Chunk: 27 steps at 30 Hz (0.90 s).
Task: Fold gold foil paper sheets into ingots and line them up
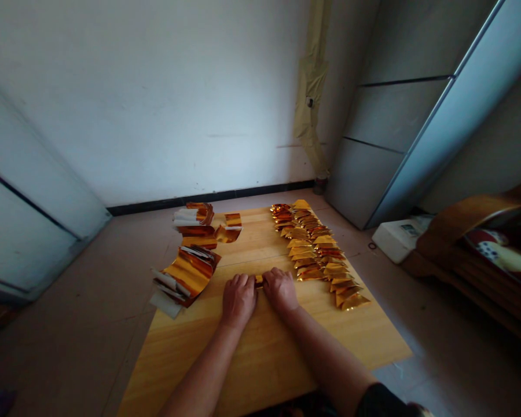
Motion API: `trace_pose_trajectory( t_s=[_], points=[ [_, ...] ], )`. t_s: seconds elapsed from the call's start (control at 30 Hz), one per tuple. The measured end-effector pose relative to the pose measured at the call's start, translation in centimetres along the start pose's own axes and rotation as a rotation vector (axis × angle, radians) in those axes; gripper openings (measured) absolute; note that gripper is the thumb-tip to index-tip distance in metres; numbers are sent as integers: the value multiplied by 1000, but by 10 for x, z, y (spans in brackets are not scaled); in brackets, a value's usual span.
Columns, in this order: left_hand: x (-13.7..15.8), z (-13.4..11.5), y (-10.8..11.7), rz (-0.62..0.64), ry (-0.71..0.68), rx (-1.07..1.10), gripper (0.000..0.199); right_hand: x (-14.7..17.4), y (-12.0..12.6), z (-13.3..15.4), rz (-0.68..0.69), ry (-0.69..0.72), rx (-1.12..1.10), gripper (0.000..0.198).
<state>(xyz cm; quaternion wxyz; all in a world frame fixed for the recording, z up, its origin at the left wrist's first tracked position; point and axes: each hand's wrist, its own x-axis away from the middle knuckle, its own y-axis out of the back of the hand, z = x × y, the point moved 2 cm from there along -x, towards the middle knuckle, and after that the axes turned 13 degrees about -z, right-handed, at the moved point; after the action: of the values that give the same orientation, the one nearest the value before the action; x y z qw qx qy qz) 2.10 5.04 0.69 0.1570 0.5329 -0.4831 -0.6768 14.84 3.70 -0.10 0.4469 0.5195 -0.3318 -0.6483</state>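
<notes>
Between my two hands, near the middle of the wooden board (191, 359), is a small piece of gold foil paper (259, 281). My left hand (239, 298) grips its left end with curled fingers. At the other end, my right hand (280, 289) is closed on the same piece. Most of the paper is hidden by my fingers. To my left lies a curved stack of gold foil sheets (186, 272) with pale undersides. Rows of folded gold foil pieces (306, 252) stand packed together to my right.
More foil sheets (195, 234) lie at the board's far left, by a small foil square (233, 220). A white wall (178, 104) rises behind. A tall grey cabinet (377, 121), a white box (395, 238) and a wooden armrest (469, 214) stand to the right.
</notes>
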Motion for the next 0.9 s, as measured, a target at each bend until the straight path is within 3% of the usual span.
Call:
trace_pose_trajectory(
  t_s=[0.4, 0.9],
  points=[
    [-5, 3, -9, 118, 59, -89, 20, 3, 3, 4, -7, 44, 77, 17],
    [1, 8, -13, 41, 42, 14, 20, 5, 1, 3, -7, 50, 109, 16]
  ],
)
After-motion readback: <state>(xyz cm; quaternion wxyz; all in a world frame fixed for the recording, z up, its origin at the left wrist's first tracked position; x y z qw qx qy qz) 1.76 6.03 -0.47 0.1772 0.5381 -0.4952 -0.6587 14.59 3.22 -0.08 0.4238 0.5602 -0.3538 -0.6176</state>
